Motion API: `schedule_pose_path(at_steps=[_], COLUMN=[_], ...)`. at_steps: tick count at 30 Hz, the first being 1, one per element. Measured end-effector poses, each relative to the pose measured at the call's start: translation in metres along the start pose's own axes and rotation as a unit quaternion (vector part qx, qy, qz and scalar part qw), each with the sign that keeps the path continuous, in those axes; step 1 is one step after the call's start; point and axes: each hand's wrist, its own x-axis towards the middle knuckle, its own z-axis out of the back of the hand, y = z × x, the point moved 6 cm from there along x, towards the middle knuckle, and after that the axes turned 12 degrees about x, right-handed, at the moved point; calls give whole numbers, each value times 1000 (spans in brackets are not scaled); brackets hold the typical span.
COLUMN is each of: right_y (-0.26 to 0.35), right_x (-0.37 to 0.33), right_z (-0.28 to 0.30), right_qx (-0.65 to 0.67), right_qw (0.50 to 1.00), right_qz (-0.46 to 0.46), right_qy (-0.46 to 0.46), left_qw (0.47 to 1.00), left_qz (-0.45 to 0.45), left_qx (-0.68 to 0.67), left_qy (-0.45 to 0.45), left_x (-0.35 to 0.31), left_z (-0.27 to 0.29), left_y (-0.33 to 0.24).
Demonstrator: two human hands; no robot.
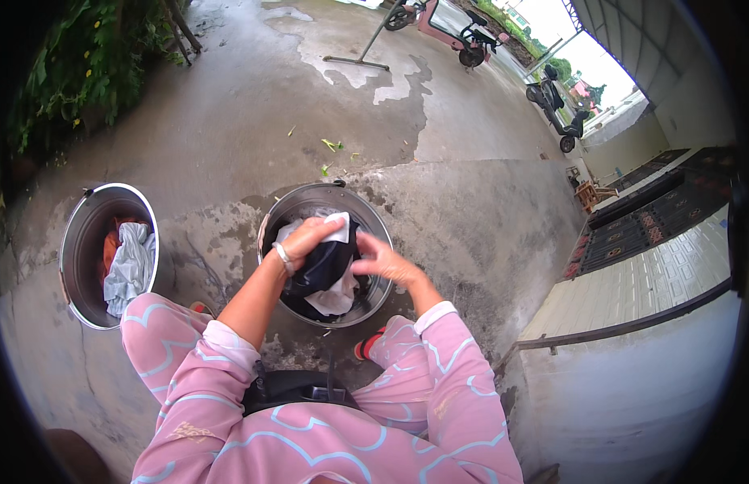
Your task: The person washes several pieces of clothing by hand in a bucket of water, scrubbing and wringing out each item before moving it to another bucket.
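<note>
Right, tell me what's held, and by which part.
The left hand holds white cloth by a bunched part at the dark cloth's upper end; whether the right hand grips anything cannot be told.

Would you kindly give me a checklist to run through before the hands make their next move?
1. Left hand has a grip on the white cloth: ok, fingers closed on it.
2. Right hand has a grip on the dark cloth: cannot tell; its fingers are spread beside it.
3. Sleeves outside the middle bucket: ok, both end on the forearms.
4. Left wrist bare: not ok, a bracelet is on it.
5. Grey cloth inside the left bucket: ok.
6. Water level in the middle bucket: cannot tell, cloth and hands cover much of the inside.
</note>
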Motion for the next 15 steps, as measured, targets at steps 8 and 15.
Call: schedule_pose_path(at_steps=[8,15], right_y=[-90,-24], right_x=[14,10], right_z=[42,47], right_qx=[-25,311], right_qw=[991,945], right_qz=[-34,19], right_qy=[-125,-99], left_qw=[927,910], left_qz=[28,103], left_qx=[-372,-402], left_qy=[46,21], left_x=[-7,-8], left_z=[35,61], left_y=[-1,27])
